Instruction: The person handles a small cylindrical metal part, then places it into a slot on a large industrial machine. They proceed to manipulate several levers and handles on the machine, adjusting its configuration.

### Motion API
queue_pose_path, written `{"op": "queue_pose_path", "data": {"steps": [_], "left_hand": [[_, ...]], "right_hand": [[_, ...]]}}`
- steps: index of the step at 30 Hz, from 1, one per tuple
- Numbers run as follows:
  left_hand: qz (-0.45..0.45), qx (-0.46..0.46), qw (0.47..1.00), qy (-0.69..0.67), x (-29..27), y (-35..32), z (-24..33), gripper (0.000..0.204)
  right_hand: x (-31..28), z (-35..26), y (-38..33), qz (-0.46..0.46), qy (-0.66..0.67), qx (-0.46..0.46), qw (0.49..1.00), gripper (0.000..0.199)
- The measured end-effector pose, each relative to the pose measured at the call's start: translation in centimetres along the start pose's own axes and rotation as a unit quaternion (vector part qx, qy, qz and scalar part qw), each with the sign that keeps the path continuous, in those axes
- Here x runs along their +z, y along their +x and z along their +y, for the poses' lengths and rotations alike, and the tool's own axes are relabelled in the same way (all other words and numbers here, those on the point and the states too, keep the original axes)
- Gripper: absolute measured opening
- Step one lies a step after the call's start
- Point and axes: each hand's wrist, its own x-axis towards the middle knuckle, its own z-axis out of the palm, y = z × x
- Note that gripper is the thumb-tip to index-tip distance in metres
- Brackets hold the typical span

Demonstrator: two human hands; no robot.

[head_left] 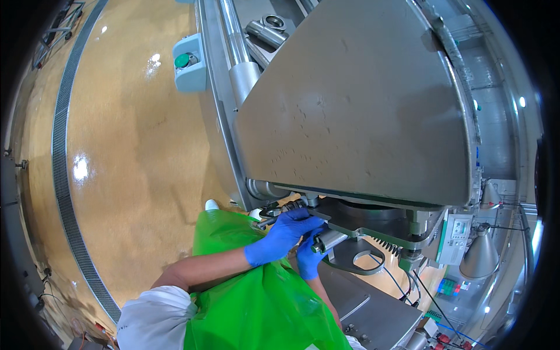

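Both my hands wear blue gloves and work close together at the lower edge of a big steel machine. My left hand (290, 231) reaches in from the left with its fingers bent at the machine's fittings; what they close on is hidden. Just below and to the right, my right hand (307, 259) is raised with curled fingers beside a short metal cylinder (330, 240). Its fingertips are partly covered by my left hand. A dark fitting (293, 205) sits just above my left hand. Right of the cylinder is a flat metal plate with a rounded loop (368, 262).
A large slanted steel cover (356, 111) fills the space ahead. Along its left runs a steel frame with a light-blue box bearing a green button (182, 60). A control panel (455, 239) and cables (417, 286) are at the right. A drain grate (60, 140) crosses the tan floor.
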Motion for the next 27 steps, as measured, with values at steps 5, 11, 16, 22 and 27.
{"op": "queue_pose_path", "data": {"steps": [5, 11, 16, 22, 27], "left_hand": [[0.007, -0.031, 0.999, 0.04, 1.4, -0.5, 3.1, 0.021], [0.024, 0.135, 0.961, 0.242, 2.2, -0.8, 4.6, 0.019], [0.046, 0.195, 0.843, 0.498, 2.8, -1.7, 6.6, 0.028], [0.049, 0.33, 0.615, 0.715, 4.2, -2.6, 8.1, 0.04], [0.051, 0.494, 0.537, 0.682, 2.2, -0.9, 5.9, 0.029]], "right_hand": [[0.9, 0.8, 0.4, 0.061, -0.263, -0.166, 0.948, 0.004], [-0.9, 0.4, 1.5, -0.128, -0.165, -0.112, 0.971, 0.005], [-0.1, 5.7, -1.2, -0.147, 0.018, 0.102, 0.984, 0.009], [1.1, 1.7, -1.4, -0.156, 0.053, 0.108, 0.98, 0.008], [0.4, 2.1, 0.1, -0.129, -0.08, -0.098, 0.983, 0.009]]}}
